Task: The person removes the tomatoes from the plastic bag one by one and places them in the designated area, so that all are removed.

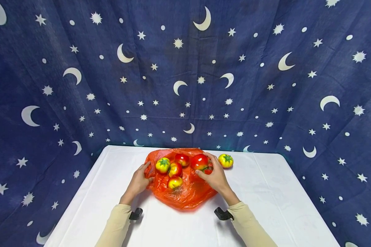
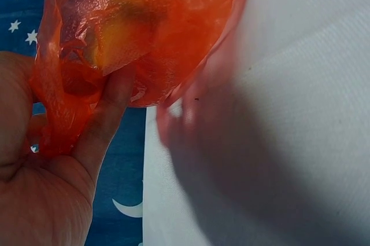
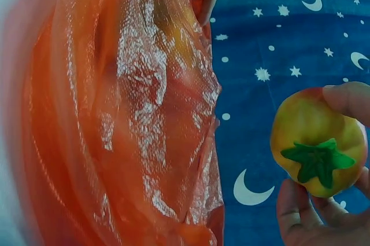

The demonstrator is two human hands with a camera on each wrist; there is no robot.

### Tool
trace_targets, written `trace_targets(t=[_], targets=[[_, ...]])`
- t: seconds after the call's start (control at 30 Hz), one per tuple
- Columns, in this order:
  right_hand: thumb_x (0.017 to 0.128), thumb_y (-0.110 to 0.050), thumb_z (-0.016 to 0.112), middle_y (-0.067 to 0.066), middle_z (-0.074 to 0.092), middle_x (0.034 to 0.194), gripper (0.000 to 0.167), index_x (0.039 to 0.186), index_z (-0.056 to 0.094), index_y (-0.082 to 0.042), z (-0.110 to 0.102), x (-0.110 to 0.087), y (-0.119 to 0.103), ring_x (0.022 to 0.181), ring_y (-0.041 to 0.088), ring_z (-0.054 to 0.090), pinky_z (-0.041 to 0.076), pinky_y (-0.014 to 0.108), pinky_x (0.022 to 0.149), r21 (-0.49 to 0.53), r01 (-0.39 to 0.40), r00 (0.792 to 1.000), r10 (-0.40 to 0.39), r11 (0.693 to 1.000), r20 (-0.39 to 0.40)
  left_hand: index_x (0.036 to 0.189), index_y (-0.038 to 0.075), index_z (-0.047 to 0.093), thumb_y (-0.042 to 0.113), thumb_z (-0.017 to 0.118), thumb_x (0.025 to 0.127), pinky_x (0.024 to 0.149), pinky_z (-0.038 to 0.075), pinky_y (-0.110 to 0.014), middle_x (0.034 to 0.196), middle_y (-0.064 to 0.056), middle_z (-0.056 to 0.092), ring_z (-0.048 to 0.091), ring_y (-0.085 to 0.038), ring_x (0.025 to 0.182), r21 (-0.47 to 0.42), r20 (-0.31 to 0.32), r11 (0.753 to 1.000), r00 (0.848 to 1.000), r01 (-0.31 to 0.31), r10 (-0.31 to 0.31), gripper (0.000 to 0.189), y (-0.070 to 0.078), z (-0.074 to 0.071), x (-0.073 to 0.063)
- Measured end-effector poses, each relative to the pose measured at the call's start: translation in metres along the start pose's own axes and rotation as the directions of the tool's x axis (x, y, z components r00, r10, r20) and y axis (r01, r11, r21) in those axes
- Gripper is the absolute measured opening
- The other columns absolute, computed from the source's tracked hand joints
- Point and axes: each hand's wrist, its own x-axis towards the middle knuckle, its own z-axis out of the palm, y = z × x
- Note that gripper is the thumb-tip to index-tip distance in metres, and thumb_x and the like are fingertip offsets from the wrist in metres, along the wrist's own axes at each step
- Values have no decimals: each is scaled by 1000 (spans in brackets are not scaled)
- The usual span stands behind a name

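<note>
Thin red plastic may slip from the left hand [image 1: 139,180], whose fingers pinch the bag [image 1: 191,188] at its side; then its mouth could sag closed. The held fruit [image 1: 199,162], gripped by the right hand's [image 1: 215,175] fingers, could drop if loosely held. Inside the bag, near the table's [image 1: 256,206] far edge, several fruits [image 1: 175,169] rest; one loose fruit [image 1: 226,161] lies outside.

Crinkly plastic bag [image 1: 188,198], glossy fruit [image 1: 199,161]
</note>
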Motion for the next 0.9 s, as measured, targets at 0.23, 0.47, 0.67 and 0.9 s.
trace_targets(t=[0.23, 0.47, 0.67, 0.9], targets=[[77, -25, 82, 3, 53, 138, 72, 141, 49, -25, -10, -2, 3, 122, 28, 54, 49, 53, 102, -8, -38, 999, 38, 999, 4, 149, 2, 40, -2, 72, 80, 116, 29, -57, 149, -24, 42, 37, -46, 140, -10, 1, 1000, 1000, 2, -2, 76, 0, -1, 0], [77, -22, 83, 7, 57, 129, 73, 140, 47, -22, -17, -4, 10, 104, 25, 57, 52, 39, 87, 33, -91, 996, 91, 995, -8, 149, 2, 39, -1, 72, 81, 116, 30, -57, 150, -25, 41, 36, -46, 141, -1, 6, 1000, 1000, 7, -7, 76, -2, -1, -1], [77, -19, 83, 9, 62, 124, 70, 138, 49, -16, -26, -4, 13, 95, 26, 57, 52, 45, 87, 43, -62, 998, 63, 997, -26, 149, 1, 39, -1, 73, 80, 115, 31, -58, 147, -26, 43, 38, -47, 139, 14, -4, 1000, 1000, -13, 13, 76, -1, 0, -2], [79, -13, 81, 16, 58, 131, 71, 141, 46, -11, -35, -8, 14, 104, 31, 64, 55, 20, 87, 88, -123, 992, 123, 989, 6, 149, 2, 39, -1, 72, 81, 116, 30, -57, 149, -25, 42, 37, -46, 140, 7, 6, 1000, 1000, 1, -1, 76, 1, 1, -1]])
